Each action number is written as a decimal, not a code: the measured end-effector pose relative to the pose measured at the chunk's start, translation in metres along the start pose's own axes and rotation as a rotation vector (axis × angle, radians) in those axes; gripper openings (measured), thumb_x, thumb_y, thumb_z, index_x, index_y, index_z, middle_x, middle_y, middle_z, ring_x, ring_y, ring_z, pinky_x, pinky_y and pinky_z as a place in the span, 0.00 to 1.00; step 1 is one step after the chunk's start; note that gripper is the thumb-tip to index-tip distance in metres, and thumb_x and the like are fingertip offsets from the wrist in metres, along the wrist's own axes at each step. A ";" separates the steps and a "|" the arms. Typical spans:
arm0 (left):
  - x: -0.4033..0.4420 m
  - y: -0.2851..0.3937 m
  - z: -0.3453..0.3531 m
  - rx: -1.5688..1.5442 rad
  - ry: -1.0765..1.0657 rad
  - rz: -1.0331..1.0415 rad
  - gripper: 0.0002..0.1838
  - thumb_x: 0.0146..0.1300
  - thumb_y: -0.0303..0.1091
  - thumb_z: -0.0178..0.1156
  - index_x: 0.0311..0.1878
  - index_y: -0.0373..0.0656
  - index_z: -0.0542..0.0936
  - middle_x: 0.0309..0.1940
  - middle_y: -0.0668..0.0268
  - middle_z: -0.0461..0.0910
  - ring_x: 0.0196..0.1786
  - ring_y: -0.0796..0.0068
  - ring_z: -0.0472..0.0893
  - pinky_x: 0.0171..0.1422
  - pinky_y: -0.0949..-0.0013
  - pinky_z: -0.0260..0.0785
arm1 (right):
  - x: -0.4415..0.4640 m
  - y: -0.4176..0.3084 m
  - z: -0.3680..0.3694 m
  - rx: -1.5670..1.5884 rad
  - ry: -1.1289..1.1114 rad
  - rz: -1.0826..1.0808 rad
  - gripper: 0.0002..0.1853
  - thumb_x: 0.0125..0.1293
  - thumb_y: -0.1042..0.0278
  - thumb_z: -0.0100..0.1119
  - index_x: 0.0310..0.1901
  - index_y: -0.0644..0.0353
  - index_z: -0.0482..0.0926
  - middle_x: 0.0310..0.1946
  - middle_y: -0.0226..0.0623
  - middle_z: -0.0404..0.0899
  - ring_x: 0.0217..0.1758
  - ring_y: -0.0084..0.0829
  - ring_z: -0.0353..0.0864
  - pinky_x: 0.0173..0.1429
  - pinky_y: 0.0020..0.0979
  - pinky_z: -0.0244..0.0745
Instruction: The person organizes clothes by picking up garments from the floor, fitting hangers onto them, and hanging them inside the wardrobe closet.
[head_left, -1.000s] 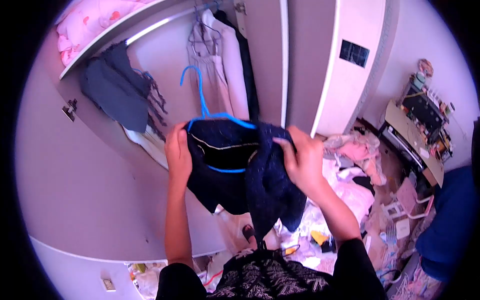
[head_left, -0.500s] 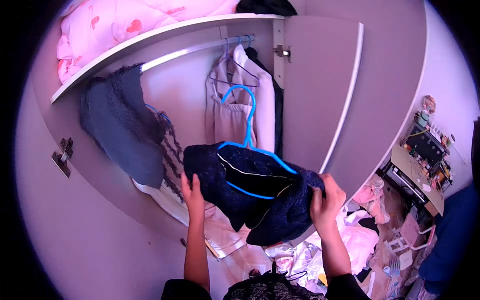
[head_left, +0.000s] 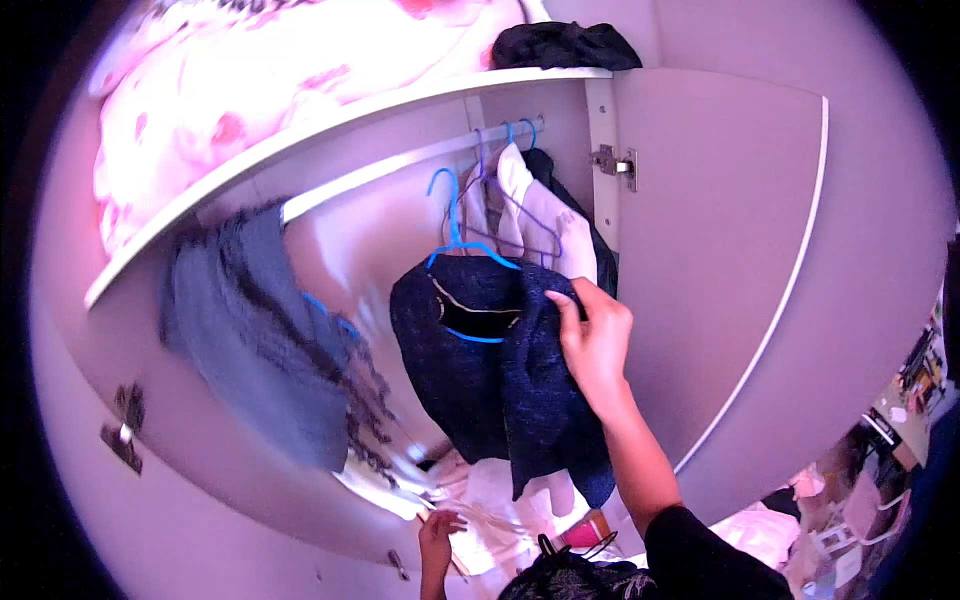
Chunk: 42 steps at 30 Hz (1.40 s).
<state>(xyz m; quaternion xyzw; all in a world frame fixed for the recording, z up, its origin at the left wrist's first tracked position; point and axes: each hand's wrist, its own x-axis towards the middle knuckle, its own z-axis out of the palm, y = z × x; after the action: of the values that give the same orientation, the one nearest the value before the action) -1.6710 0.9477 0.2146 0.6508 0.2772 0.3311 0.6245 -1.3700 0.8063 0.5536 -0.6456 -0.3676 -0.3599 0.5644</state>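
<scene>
A dark navy garment [head_left: 555, 420], its collar open, hangs on a blue hanger [head_left: 455, 228] inside the wardrobe. The hanger's hook stands just below the hanging rod in this view; it does not appear hooked over it. My right hand [head_left: 597, 340] pinches the garment at its right shoulder. Lower down, my left hand [head_left: 440, 525] is off the garment, near the wardrobe floor, fingers apart and apparently holding nothing. Behind the hanger, light-coloured clothes [head_left: 545, 225] hang on purple and blue hangers. A grey-blue fringed cloth [head_left: 245, 340] drapes from the rod's left end.
The rod [head_left: 385, 168] runs under a white-edged shelf [head_left: 350, 112] bearing pink bedding [head_left: 300, 110] and a black cloth [head_left: 565, 46]. An open door [head_left: 720, 260] stands on the right. Light fabric [head_left: 750, 535] lies low right, near a pink chair [head_left: 865, 510].
The garment and hanger have risen towards the rod and now hang more upright. My left hand has let go and dropped; my right hand has moved up and left. The view has shifted.
</scene>
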 end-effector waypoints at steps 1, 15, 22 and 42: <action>0.005 0.004 0.000 -0.022 0.004 0.016 0.16 0.75 0.39 0.48 0.43 0.33 0.75 0.36 0.58 0.79 0.36 0.66 0.83 0.43 0.65 0.79 | 0.011 0.006 0.011 0.050 0.035 -0.023 0.09 0.60 0.72 0.64 0.29 0.68 0.75 0.20 0.52 0.72 0.19 0.47 0.72 0.26 0.35 0.68; -0.012 0.045 -0.003 0.194 0.327 -0.073 0.15 0.75 0.38 0.46 0.42 0.34 0.75 0.32 0.59 0.79 0.35 0.70 0.81 0.41 0.69 0.75 | 0.131 0.049 0.121 -0.008 0.135 -0.106 0.13 0.60 0.65 0.63 0.26 0.66 0.74 0.20 0.53 0.74 0.27 0.56 0.76 0.33 0.49 0.69; 0.031 0.055 -0.002 0.231 0.229 0.034 0.12 0.74 0.32 0.48 0.43 0.31 0.76 0.32 0.59 0.81 0.34 0.72 0.82 0.41 0.70 0.75 | 0.109 0.076 0.120 -0.244 0.056 -0.125 0.09 0.60 0.67 0.61 0.28 0.64 0.77 0.27 0.52 0.80 0.31 0.54 0.81 0.36 0.49 0.75; 0.174 0.055 0.030 0.271 -0.542 0.216 0.09 0.71 0.29 0.50 0.47 0.36 0.76 0.34 0.58 0.81 0.35 0.71 0.81 0.43 0.69 0.74 | 0.077 0.048 0.126 -0.566 0.021 -0.197 0.08 0.60 0.65 0.60 0.29 0.60 0.75 0.25 0.46 0.79 0.28 0.49 0.81 0.33 0.48 0.75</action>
<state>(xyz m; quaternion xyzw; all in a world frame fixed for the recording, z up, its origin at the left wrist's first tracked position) -1.5411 1.0601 0.2839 0.8181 0.0714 0.1701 0.5446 -1.2851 0.9325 0.5854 -0.7346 -0.3078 -0.5077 0.3283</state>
